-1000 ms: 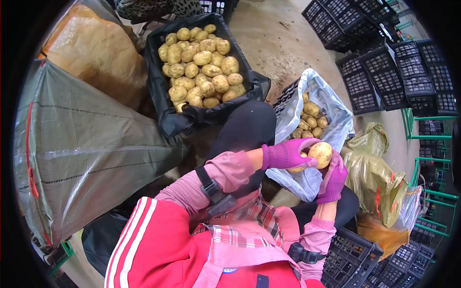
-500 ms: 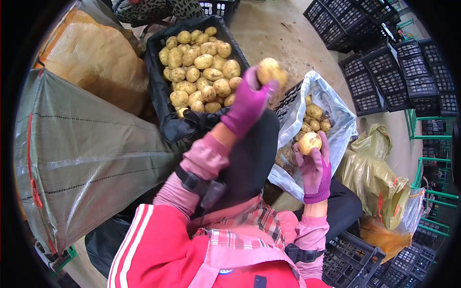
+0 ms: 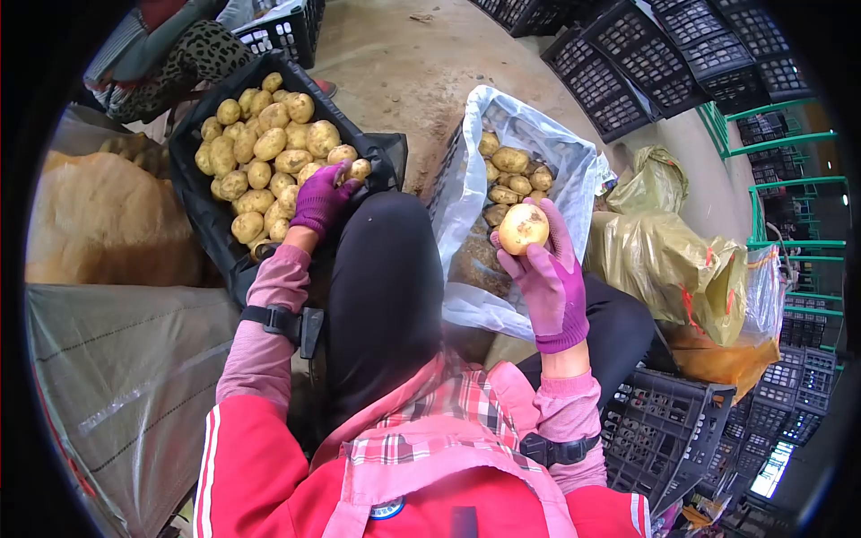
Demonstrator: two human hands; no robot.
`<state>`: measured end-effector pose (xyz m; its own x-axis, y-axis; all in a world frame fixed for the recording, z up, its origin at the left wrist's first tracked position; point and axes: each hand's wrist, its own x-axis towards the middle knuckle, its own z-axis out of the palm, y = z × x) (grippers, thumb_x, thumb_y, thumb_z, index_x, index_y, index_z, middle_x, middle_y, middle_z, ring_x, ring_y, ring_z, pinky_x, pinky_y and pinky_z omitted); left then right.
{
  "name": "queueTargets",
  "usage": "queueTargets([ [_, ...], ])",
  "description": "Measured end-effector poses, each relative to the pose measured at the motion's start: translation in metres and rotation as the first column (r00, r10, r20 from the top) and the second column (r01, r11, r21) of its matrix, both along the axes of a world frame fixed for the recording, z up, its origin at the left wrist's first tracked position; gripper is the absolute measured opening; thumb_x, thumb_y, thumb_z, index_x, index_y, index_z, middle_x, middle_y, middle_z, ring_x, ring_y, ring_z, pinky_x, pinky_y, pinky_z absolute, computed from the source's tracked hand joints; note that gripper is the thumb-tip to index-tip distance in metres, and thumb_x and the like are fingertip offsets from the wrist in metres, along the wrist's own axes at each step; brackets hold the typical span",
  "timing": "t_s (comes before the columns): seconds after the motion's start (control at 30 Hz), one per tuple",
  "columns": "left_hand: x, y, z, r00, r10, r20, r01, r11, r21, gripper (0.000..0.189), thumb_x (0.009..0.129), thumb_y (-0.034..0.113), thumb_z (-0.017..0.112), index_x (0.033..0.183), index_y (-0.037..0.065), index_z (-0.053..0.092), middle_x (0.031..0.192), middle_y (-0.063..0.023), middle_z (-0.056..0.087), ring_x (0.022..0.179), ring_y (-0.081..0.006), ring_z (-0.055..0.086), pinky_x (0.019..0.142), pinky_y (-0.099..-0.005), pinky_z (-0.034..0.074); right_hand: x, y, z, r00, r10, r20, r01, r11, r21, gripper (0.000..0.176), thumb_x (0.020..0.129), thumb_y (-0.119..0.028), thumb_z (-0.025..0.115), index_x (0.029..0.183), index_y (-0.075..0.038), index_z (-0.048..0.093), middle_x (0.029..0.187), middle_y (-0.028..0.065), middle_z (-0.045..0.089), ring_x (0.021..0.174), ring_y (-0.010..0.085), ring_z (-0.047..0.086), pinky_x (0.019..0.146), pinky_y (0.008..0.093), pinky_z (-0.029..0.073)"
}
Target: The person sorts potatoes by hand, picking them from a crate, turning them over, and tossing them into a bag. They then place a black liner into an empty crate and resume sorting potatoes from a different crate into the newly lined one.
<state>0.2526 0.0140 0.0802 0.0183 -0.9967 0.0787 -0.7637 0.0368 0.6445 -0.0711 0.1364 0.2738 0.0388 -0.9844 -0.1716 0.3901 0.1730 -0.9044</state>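
My left hand (image 3: 323,195), in a purple glove, is down at the right side of the black-lined crate (image 3: 202,117). Its fingers are curled against a potato (image 3: 360,169) at the edge of a heap of potatoes (image 3: 260,170); the palm is hidden. My right hand (image 3: 552,282), gloved alike, holds up a large pale potato (image 3: 524,229) with brown marks, pinched between thumb and fingers. Below it stands a crate lined with white plastic (image 3: 574,143), with several potatoes (image 3: 511,161) and a brown netted-looking area inside.
Filled sacks (image 3: 117,224) and a grey-green woven sheet (image 3: 134,359) lie at left. Olive bags (image 3: 664,260) are at right. Stacked black crates (image 3: 637,54) stand at the far right, another black crate (image 3: 659,421) near my right elbow. A person in leopard-print trousers (image 3: 211,58) sits beyond.
My left hand has gone from mid-air with a potato down to the heap in the black-lined crate. My right hand still holds its potato. The whole view has shifted.
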Motion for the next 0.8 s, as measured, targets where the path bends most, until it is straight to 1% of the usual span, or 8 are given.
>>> queueTargets([
  [0.2,0.007,-0.001,0.007,0.999,0.039,0.022,-0.041,0.990,0.133,0.049,0.086,0.037,0.070,0.127,0.011,0.062,0.111,-0.0180,0.068,0.106,-0.0364,0.063,0.092,-0.0437,0.049,0.014,-0.005,0.007,0.958,-0.073,-0.278,0.009,0.974,-0.225,0.075,0.081,-0.005,0.071,0.146,-0.001,0.035,0.143,0.0134,0.045,0.131,0.0234,0.047,0.103,0.0345,0.046],
  [0.23,0.002,0.002,-0.005,0.999,0.050,0.018,-0.046,0.985,-0.165,0.047,0.087,0.033,0.070,0.126,0.008,0.061,0.106,-0.0180,0.069,0.100,-0.0335,0.066,0.088,-0.0401,0.051,0.014,-0.004,0.007,0.946,-0.088,-0.312,0.007,0.968,-0.251,0.077,0.079,-0.003,0.072,0.146,-0.001,0.035,0.143,0.0137,0.046,0.130,0.0234,0.048,0.103,0.0341,0.046],
  [0.27,-0.013,0.010,0.023,0.983,0.057,-0.176,-0.081,0.987,-0.137,0.045,0.090,0.029,0.068,0.126,0.005,0.060,0.111,-0.0164,0.068,0.099,-0.0288,0.067,0.086,-0.0365,0.052,0.020,-0.002,0.012,0.933,-0.105,-0.345,0.007,0.962,-0.274,0.079,0.077,-0.001,0.074,0.147,-0.001,0.035,0.144,0.0141,0.046,0.129,0.0235,0.049,0.103,0.0337,0.046],
  [0.37,-0.063,0.041,0.121,0.759,-0.131,-0.638,0.092,0.991,-0.095,0.040,0.097,0.023,0.059,0.129,-0.002,0.055,0.114,-0.0127,0.066,0.089,-0.0154,0.065,0.078,-0.0272,0.053,0.026,0.005,0.019,0.863,-0.134,-0.486,-0.026,0.951,-0.309,0.087,0.069,0.003,0.079,0.146,-0.002,0.038,0.143,0.0134,0.048,0.126,0.0226,0.053,0.103,0.0324,0.045],
  [0.5,-0.099,0.089,0.197,0.510,-0.297,-0.807,0.464,0.885,-0.032,0.047,0.103,0.029,0.047,0.142,0.002,0.043,0.108,-0.0077,0.065,0.085,-0.0113,0.063,0.071,-0.0240,0.051,0.041,0.005,0.033,0.717,-0.161,-0.678,-0.098,0.940,-0.327,0.087,0.066,-0.003,0.083,0.143,-0.004,0.042,0.135,0.0123,0.055,0.123,0.0222,0.055,0.100,0.0338,0.047],
  [0.73,-0.130,0.125,0.194,0.049,-0.096,-0.994,0.466,0.883,-0.062,0.047,0.106,0.029,0.039,0.146,0.004,0.039,0.103,-0.0021,0.061,0.086,-0.0078,0.059,0.077,-0.0246,0.051,0.039,0.017,0.033,0.467,-0.336,-0.818,-0.223,0.850,-0.477,0.062,0.075,-0.014,0.081,0.130,-0.001,0.056,0.125,0.0156,0.062,0.119,0.0296,0.058,0.101,0.0377,0.046],
  [0.77,-0.135,0.126,0.171,-0.017,-0.173,-0.985,0.476,0.865,-0.160,0.049,0.105,0.029,0.041,0.147,0.004,0.037,0.113,-0.0054,0.060,0.097,-0.0108,0.059,0.086,-0.0278,0.051,0.039,0.018,0.028,0.589,-0.283,-0.757,-0.142,0.886,-0.441,0.049,0.082,-0.015,0.076,0.125,0.002,0.060,0.126,0.0160,0.062,0.119,0.0273,0.059,0.102,0.0367,0.045],
  [0.8,-0.138,0.129,0.168,0.146,-0.303,-0.942,0.400,0.889,-0.224,0.051,0.104,0.028,0.045,0.149,0.004,0.034,0.123,-0.0103,0.057,0.108,-0.0153,0.058,0.094,-0.0310,0.049,0.038,0.018,0.034,0.621,-0.235,-0.747,-0.133,0.908,-0.397,0.039,0.089,-0.014,0.069,0.121,0.006,0.061,0.125,0.0171,0.063,0.118,0.0263,0.059,0.102,0.0372,0.045],
])
